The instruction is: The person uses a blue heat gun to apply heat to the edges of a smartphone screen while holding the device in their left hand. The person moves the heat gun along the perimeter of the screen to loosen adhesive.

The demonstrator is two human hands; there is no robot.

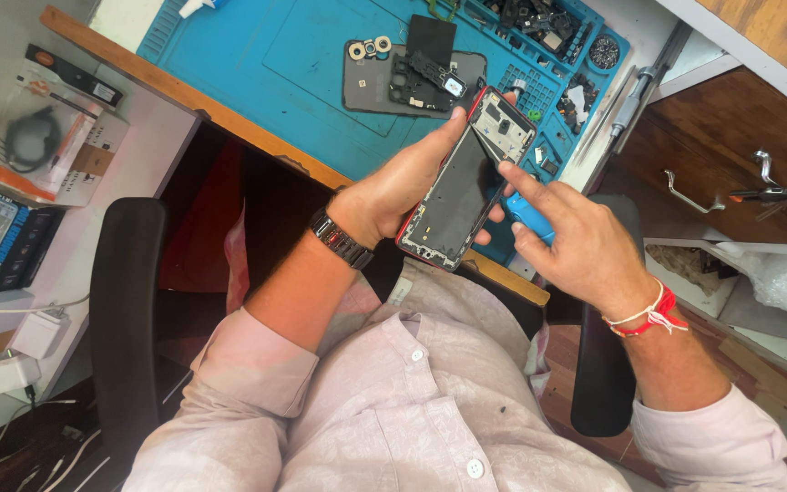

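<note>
- Wooden-edged desk (257, 135) under a blue ribbed work mat (266, 64), trays of small dark parts at its far end.
- Left hand (403, 187) wrapped around an opened phone (466, 187): red rim, dark inner plate, bare frame, held above the desk edge.
- Right hand (576, 241) closed on a blue tool (528, 217), forefinger pressed to the phone's side.
- Grey back cover (412, 77) flat on the mat.
- Boxed packages (47, 128) at far left: clear-fronted, orange and white; below, a dark blue one.

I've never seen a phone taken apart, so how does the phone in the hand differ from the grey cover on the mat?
The phone is held up tilted in the left hand; the grey cover lies flat on the blue mat. The phone has a red rim; the cover is plain grey. Loose parts sit on the cover. Both are slim rectangles.
</note>
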